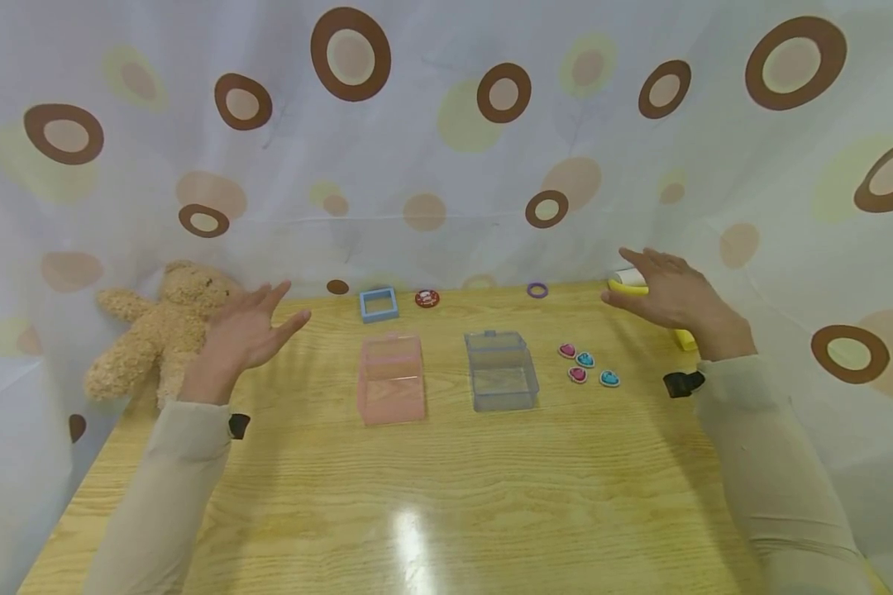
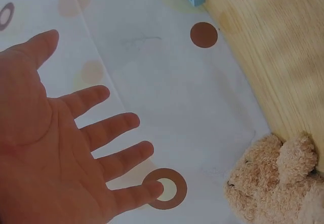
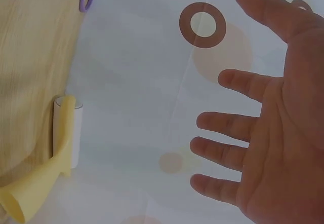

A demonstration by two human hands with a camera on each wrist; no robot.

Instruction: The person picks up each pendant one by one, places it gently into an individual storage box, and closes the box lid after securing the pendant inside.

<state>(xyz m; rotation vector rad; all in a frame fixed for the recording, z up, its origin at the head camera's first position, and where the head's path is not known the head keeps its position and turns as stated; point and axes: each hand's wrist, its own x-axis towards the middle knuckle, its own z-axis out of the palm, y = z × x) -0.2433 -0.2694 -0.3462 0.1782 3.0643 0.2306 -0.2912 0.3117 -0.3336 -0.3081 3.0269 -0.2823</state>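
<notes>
Left hand (image 1: 247,330): raised above the left side of the table, fingers straight and spread, thumb well apart, palm holding nothing. Nearest item: tan plush teddy bear (image 1: 165,335), far left, beside the patterned cloth (image 1: 417,149); the left wrist view shows a gap between fingers and plush.

Right hand (image 1: 666,293): raised at the far right, fingers extended and separated, thumb held out, palm bare. Nearest items: yellow flared tube (image 3: 40,181), its narrow end lying across a white cylinder (image 3: 77,133), both at the far right along the cloth.

Containers, two, middle of the wood-grain table (image 1: 305,496):
Pink transparent plastic box (image 1: 392,399), left of the pair; hinged lid thrown back to the far side; table grain visible through the base.
Grey-blue transparent plastic box (image 1: 503,382), right of the pair, apart from the first; lid likewise back on the far side; grain visible through the base.

Loose pieces: light-blue square frame (image 1: 380,316), far, beyond the pink box; red disc with white markings (image 1: 427,298), just right of it; purple ring (image 1: 531,291), far, right of centre; two pink heart gems (image 1: 577,375) and two blue heart gems (image 1: 609,378), pale-rimmed, grouped right of the grey-blue box
</notes>
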